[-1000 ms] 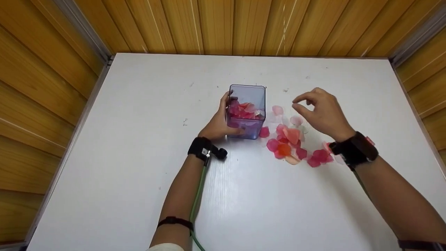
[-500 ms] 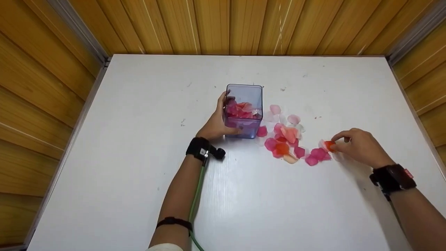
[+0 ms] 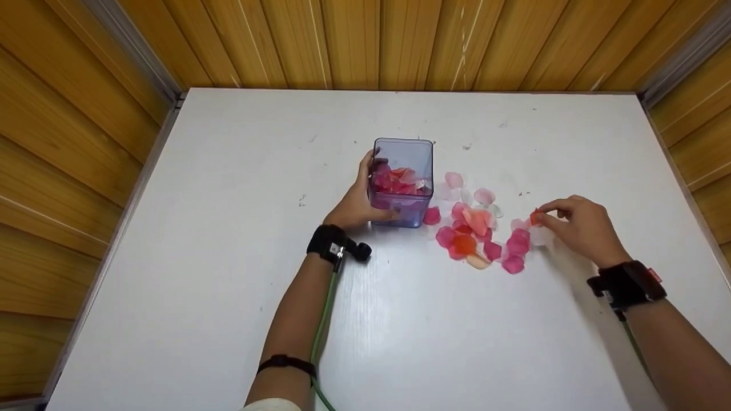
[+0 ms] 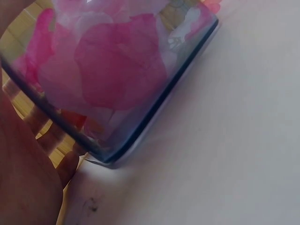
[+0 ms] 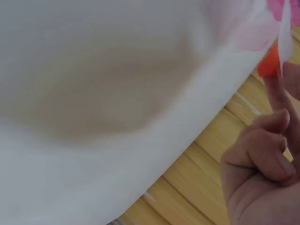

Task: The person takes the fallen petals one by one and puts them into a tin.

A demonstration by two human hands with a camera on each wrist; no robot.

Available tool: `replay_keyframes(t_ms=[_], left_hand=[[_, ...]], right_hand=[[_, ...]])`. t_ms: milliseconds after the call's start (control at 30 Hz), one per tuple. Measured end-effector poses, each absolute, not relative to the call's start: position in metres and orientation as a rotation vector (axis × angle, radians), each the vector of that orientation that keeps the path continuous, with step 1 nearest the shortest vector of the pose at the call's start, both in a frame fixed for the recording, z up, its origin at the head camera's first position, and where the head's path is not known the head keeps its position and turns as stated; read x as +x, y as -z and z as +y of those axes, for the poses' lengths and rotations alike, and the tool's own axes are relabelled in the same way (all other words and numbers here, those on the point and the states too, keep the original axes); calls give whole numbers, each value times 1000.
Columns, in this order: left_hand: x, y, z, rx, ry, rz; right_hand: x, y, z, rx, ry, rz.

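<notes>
A see-through bluish plastic container (image 3: 402, 211) stands on the table, part filled with pink and red petals (image 3: 397, 181). My left hand (image 3: 357, 202) grips it from the left, thumb across the near side and fingers round the far side. To the right, my right hand (image 3: 588, 228) pinches an orange petal (image 3: 535, 218) between thumb and index finger. The right wrist view shows that orange petal (image 5: 269, 63) at the fingertips along with a whitish one, while the other fingers are curled. Just left of this hand lie deep pink petals (image 3: 518, 242).
Loose petals (image 3: 477, 221) in pink, red, orange and white lie scattered right of the container. The white table (image 3: 228, 274) is bordered by wood-look panels (image 3: 354, 45) at the back and sides. A green cable (image 3: 323, 325) runs along the left forearm.
My right hand went down and right to the petals, took the orange petal, then lifted it slightly up and left. The deep pink petals there shifted. My left hand keeps holding the container.
</notes>
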State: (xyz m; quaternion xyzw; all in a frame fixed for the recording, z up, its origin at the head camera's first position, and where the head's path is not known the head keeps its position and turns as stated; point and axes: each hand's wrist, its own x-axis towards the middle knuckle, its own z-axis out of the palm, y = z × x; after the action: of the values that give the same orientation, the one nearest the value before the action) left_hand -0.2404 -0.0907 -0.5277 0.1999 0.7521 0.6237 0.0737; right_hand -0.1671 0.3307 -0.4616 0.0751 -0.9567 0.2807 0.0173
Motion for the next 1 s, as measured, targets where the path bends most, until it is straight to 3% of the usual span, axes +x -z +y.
replay_keyframes(t_ms=[367, 700, 1000], left_hand=[[-241, 528, -85, 621, -1839, 2278], [-241, 529, -88, 577, -1827, 2285], [-241, 532, -85, 586, -1889, 2219]], right_hand=[[-178, 436, 276, 269, -1132, -2686], [-205, 408, 177, 457, -1267, -2635], [-227, 408, 127, 595, -1125, -2702]])
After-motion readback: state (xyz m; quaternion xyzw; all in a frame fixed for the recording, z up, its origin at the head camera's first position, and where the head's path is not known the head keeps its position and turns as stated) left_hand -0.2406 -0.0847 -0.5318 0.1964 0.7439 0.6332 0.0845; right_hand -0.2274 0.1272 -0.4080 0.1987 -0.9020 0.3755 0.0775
